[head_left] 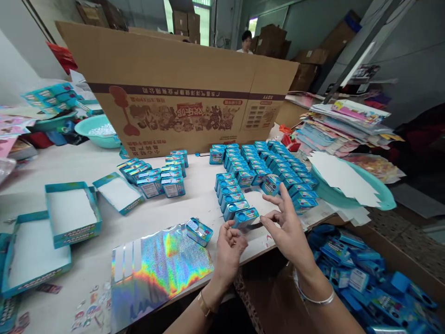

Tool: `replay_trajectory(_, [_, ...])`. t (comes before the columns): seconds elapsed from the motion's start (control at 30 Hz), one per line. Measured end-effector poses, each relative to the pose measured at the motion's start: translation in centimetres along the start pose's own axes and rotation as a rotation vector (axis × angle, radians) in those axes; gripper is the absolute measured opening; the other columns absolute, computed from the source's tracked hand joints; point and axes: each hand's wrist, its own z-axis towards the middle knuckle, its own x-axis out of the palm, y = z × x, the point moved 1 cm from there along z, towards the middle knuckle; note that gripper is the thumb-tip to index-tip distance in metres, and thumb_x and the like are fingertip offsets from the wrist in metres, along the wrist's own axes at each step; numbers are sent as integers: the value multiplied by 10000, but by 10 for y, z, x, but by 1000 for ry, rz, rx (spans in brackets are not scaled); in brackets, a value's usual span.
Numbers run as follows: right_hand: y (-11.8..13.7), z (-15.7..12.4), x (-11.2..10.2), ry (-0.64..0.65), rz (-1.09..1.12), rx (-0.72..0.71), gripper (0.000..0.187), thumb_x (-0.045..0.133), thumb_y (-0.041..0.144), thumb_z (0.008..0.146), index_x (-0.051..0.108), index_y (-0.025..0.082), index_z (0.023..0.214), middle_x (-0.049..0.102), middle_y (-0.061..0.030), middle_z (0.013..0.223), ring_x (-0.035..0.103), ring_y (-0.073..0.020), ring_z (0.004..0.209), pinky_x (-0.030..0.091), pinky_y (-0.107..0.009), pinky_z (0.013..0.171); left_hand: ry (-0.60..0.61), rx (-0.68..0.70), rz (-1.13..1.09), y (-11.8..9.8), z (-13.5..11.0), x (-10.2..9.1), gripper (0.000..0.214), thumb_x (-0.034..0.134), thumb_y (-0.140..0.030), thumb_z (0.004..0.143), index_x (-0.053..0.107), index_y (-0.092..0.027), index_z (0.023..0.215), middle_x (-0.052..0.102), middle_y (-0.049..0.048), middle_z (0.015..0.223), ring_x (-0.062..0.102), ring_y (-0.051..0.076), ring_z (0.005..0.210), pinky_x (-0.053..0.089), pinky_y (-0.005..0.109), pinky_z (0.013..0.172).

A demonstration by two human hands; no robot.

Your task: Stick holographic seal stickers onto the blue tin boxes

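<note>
My left hand [230, 248] is closed, fingers curled in at the table's front edge; anything inside them is hidden. To its right, my right hand [288, 229] has its fingers apart and the thumb stretched out, with nothing between them. Just beyond both hands stands the nearest small blue candy tin [246, 216], the front one of a short row. Another blue tin [271, 184] leans at a tilt behind my right fingertips. Left of my left hand, a single tin [199, 231] lies on the corner of a shiny holographic sheet [156, 273].
Packed rows of blue tins [278, 162] fill the table's back right. More tins [152, 182] stand left of centre, near open blue trays [71, 236]. A big carton [187, 65] walls the back. Below right, a box holds many blue packs [375, 287].
</note>
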Motion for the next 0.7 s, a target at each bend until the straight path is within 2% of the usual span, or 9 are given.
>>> replay_trajectory(0.07, [0,1,-4,4,16,6,878,611,281,896,90,320,1601,526,-147,1386,611,-87,663,578,-314,739,24,-15,19,3,2,6,821,851,-684,517,573,-182,1104,576,-45,697,570,125,597,419,236,567])
replay_trajectory(0.1, [0,2,-5,5,22,11,877,613,283,896,91,320,1601,525,-147,1385,612,-86,664,580,-315,742,42,-27,35,3,3,9,758,854,-660,535,596,-175,1057,563,-49,670,550,119,585,419,237,573])
replay_trajectory(0.2, [-3,3,-7,-3,19,23,875,615,288,899,94,321,1600,527,-145,1380,611,-89,664,583,-311,727,55,-10,97,-1,2,13,489,768,-621,684,635,-164,796,538,-37,603,503,115,580,424,246,602])
replay_trajectory(0.3, [-9,5,-1,5,7,15,889,622,282,896,83,315,1602,523,-146,1381,619,-102,694,585,-315,730,-4,57,144,-6,3,11,414,669,-559,792,612,-171,663,534,-25,566,489,123,585,420,249,620])
replay_trajectory(0.47, [-18,9,21,-32,-135,-102,852,571,225,920,71,293,1606,525,-166,1393,644,-140,776,562,-400,879,-144,143,222,-4,13,4,373,628,-494,809,585,-186,604,526,-20,556,491,133,575,400,245,586])
replay_trajectory(0.57, [-25,13,32,-58,-267,-193,788,505,186,943,90,286,1606,531,-174,1395,638,-151,772,567,-398,862,-221,150,259,0,20,3,357,608,-481,819,588,-192,611,523,-20,560,485,136,573,391,242,566])
replay_trajectory(0.7, [-38,16,40,-74,-361,-270,768,467,150,952,91,283,1607,524,-181,1399,635,-168,789,576,-383,820,-241,147,278,2,27,5,362,587,-489,826,573,-195,616,501,-22,568,454,135,579,372,238,550])
